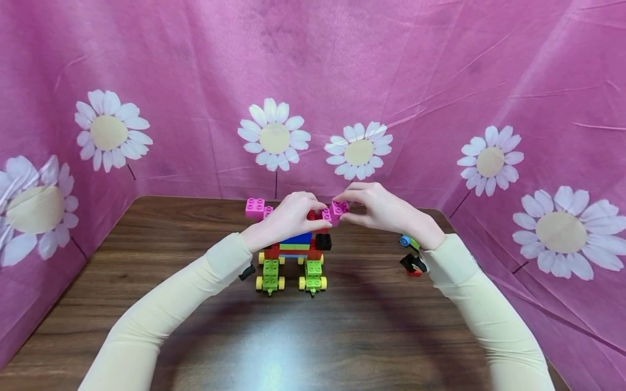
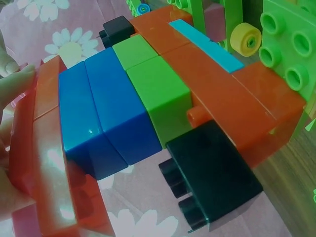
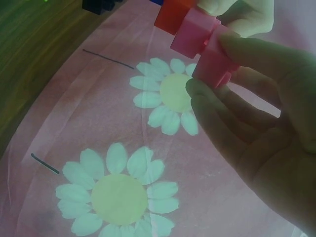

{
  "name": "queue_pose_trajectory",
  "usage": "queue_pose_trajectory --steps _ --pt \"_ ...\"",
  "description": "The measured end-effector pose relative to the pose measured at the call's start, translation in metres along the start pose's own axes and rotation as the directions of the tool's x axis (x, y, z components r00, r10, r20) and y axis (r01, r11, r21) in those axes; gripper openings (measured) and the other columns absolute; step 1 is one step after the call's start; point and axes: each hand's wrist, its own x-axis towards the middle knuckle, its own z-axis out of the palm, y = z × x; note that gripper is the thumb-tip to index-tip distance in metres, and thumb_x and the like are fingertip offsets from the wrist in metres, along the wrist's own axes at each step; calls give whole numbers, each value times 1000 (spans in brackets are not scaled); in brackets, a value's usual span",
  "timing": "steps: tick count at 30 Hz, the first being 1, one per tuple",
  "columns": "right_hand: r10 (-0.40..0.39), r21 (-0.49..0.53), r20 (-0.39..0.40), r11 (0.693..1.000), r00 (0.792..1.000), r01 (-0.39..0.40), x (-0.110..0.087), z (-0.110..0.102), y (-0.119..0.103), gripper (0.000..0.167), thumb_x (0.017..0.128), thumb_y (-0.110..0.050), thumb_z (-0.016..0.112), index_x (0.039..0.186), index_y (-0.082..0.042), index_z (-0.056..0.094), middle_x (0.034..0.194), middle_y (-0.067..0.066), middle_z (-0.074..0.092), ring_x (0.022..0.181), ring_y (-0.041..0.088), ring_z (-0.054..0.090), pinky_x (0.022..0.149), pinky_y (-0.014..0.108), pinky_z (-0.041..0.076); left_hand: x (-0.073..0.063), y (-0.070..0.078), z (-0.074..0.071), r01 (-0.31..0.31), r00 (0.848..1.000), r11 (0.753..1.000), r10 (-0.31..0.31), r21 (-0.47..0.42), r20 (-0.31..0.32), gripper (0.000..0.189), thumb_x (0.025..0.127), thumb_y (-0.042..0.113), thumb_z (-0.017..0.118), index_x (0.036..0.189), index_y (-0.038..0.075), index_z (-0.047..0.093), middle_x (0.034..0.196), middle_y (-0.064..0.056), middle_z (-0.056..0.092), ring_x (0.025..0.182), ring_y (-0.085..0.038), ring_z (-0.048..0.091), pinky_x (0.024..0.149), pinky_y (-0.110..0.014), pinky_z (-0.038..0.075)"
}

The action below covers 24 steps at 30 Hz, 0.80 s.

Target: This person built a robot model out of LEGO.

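Observation:
A figure built of toy bricks stands on green wheeled feet, with blue bricks (image 2: 121, 108) in its middle and red bricks (image 2: 49, 163) above them. My left hand (image 1: 288, 217) grips the figure's top, its thumb and fingers around the red bricks and close to a pink brick (image 3: 195, 32). Between thumb and fingers, my right hand (image 1: 381, 209) pinches another pink brick (image 3: 215, 59), which sits against the first one at the figure's right end. At the opposite end, a pink brick (image 1: 255, 207) juts out. Black bricks (image 2: 212, 177) stick out from the lower red part.
On the table (image 1: 352, 347), a black-and-red piece (image 1: 413, 264) lies near my right sleeve, with a green-and-blue piece (image 1: 408, 241) behind it. A dark object (image 1: 246, 272) shows beside my left sleeve. Pink cloth (image 1: 313, 54) with daisies hangs around the table.

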Motion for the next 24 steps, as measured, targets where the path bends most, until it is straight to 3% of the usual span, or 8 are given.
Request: queue_pose_trajectory --steps 14,24 --pt "48 -10 -3 999 999 -48 -3 3 -1 31 87 -17 76 115 -4 73 97 5 73 77 9 59 69 26 53 0 0 2 -20 999 1000 21 23 -30 37 88 35 75 110 6 76 95 -9 76 86 -20 66 75 -30 54" --pt "30 -30 -14 999 999 -31 -1 3 -3 35 83 -17 80 115 -3 73 95 6 71 77 11 60 67 25 54 1 0 3 -36 998 999 38 32 -46 33 87 34 75 105 6 77 89 -7 75 83 -19 66 75 -31 54"
